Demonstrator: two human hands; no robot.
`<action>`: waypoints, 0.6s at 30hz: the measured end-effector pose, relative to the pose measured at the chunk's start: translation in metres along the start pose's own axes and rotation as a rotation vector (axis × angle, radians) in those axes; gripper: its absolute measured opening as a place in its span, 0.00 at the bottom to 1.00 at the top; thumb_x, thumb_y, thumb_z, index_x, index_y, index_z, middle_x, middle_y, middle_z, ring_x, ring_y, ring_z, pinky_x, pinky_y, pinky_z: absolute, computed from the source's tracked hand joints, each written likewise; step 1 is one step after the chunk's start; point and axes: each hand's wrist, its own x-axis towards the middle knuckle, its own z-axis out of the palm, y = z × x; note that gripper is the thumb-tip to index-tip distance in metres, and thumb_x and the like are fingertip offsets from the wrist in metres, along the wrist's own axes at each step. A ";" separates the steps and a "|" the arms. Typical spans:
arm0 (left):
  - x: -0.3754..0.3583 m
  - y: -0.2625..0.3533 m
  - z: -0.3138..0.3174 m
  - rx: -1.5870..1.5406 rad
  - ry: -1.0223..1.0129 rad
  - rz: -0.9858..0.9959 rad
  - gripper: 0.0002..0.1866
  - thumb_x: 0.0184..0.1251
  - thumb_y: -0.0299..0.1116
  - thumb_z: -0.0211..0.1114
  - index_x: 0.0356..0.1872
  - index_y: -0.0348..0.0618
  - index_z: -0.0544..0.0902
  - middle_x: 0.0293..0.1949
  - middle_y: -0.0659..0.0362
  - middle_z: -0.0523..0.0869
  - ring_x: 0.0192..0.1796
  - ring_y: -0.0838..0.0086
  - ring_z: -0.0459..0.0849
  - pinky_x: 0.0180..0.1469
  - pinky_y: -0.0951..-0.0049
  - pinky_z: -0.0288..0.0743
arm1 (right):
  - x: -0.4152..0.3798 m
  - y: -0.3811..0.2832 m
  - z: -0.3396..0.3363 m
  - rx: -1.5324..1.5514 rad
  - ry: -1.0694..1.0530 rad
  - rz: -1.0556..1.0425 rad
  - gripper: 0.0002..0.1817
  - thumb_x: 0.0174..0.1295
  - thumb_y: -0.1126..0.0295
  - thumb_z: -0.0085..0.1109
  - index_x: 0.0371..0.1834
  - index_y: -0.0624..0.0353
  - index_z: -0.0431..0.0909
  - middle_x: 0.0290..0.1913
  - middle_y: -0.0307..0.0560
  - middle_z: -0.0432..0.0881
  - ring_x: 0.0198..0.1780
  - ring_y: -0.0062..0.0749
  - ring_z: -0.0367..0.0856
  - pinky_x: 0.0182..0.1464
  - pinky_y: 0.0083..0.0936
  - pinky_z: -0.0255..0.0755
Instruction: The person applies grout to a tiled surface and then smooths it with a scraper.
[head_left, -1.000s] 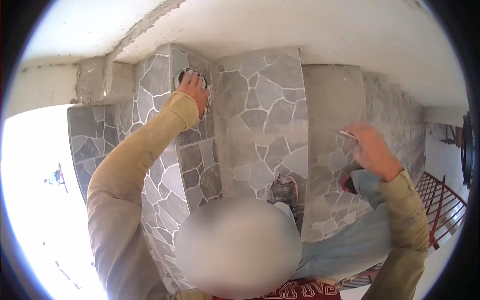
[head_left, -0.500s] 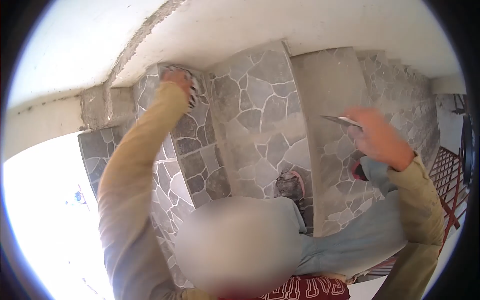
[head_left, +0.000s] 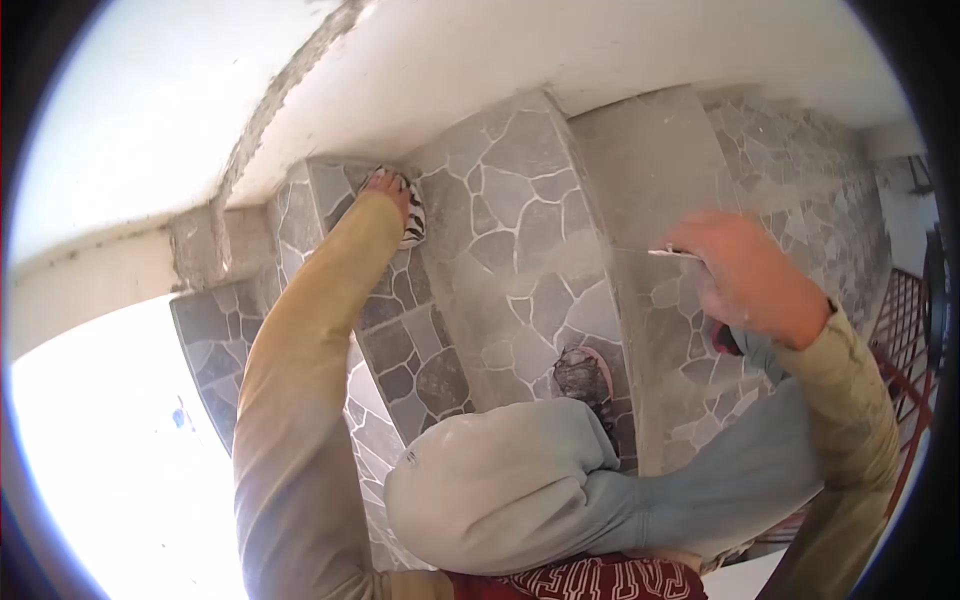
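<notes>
At the upper left, my left hand [head_left: 388, 188] lies over a black-and-white striped cloth [head_left: 414, 228], its fingers pressing it against a stone-patterned step [head_left: 390, 345] near the wall. Part of the cloth is hidden beneath the palm. My right hand [head_left: 735, 270] is raised over the lower steps on the right, closed around a thin flat tool with a pointed blade [head_left: 676, 253]. The blade is seen nearly edge-on and points left; its handle is hidden in the fist.
Stone-faced steps with pale joints [head_left: 530, 200] descend to the right beside a plastered wall [head_left: 480, 50]. A plain grey step [head_left: 645, 150] lies between them. My shoe [head_left: 585, 378] stands on one step. A red metal railing [head_left: 900, 350] is at far right; bright daylight fills the lower left.
My left hand and the cloth appear slightly lower and to the right as the view shifts. The blade in my right hand has turned more edge-on.
</notes>
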 end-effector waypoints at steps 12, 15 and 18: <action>-0.054 -0.069 -0.022 0.047 0.230 0.019 0.25 0.72 0.36 0.53 0.68 0.40 0.75 0.75 0.48 0.71 0.78 0.56 0.66 0.81 0.57 0.54 | -0.010 0.011 0.008 -0.022 -0.105 0.070 0.17 0.52 0.79 0.56 0.47 0.64 0.80 0.41 0.58 0.81 0.46 0.60 0.78 0.50 0.45 0.74; -0.001 -0.028 -0.015 -0.095 0.039 -0.040 0.25 0.73 0.35 0.50 0.69 0.40 0.75 0.75 0.50 0.71 0.79 0.58 0.64 0.82 0.56 0.51 | -0.012 0.010 0.014 -0.024 -0.028 0.013 0.17 0.53 0.78 0.57 0.48 0.64 0.80 0.41 0.58 0.81 0.47 0.59 0.79 0.51 0.45 0.74; -0.005 -0.025 0.003 -0.012 0.116 0.027 0.26 0.74 0.35 0.50 0.70 0.41 0.74 0.77 0.51 0.69 0.80 0.60 0.62 0.82 0.54 0.49 | -0.013 0.009 0.007 0.003 -0.011 0.083 0.17 0.55 0.78 0.57 0.49 0.64 0.81 0.42 0.58 0.82 0.48 0.59 0.80 0.52 0.44 0.75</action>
